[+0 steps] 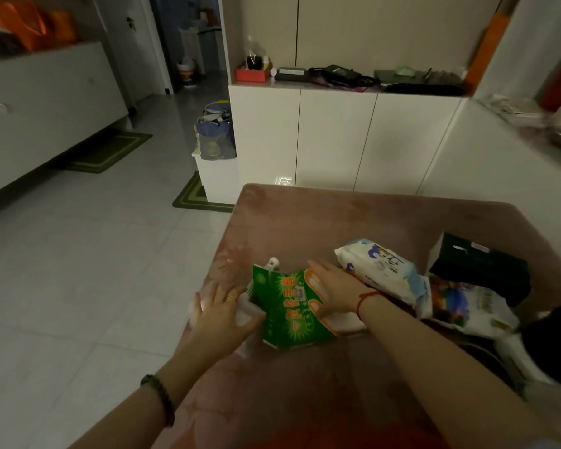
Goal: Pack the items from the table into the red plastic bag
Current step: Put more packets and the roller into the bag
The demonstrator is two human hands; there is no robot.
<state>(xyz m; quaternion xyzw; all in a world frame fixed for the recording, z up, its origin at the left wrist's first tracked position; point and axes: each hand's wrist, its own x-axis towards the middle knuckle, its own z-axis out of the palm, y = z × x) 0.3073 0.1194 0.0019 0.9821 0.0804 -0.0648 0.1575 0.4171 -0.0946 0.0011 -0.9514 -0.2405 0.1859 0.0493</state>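
Left hand: fingers spread, flat against green packet left edge.
Right hand: fingers straight, resting on packet's right side.

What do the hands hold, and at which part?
The green package, pressed between flat hands: left hand at its left edge, right hand on its right side.

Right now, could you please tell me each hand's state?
Left hand: open, touching the left edge of the green packet.
Right hand: open, resting on the green packet.

Right grip rests on a green packet, left grip just beside it, on the pink table.
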